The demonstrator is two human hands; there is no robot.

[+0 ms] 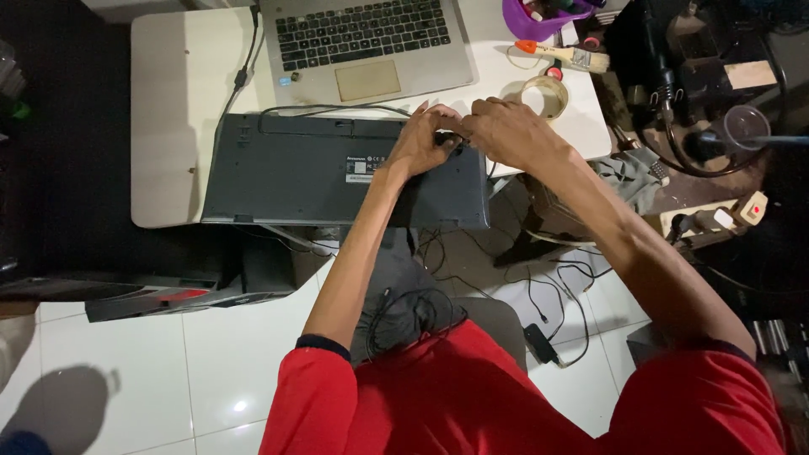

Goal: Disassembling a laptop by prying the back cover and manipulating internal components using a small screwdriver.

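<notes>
A dark grey keyboard (pixel 295 173) lies face down on the white table (pixel 164 109), its underside up and its near edge overhanging the table. My left hand (pixel 421 143) rests on the keyboard's right end, fingers curled over a small dark spot near the back edge. My right hand (pixel 506 131) meets it there from the right, fingertips pinching at the same spot. What sits between the fingers is hidden. A thin black cable (pixel 329 108) runs along the keyboard's far edge.
An open silver laptop (pixel 366 46) sits behind the keyboard. To the right lie a roll of tape (pixel 546 95), a paintbrush (pixel 566 55) and a purple container (pixel 539 18). Cables and a power strip (pixel 716 219) clutter the tiled floor; a dark computer case (pixel 152 291) lies at left.
</notes>
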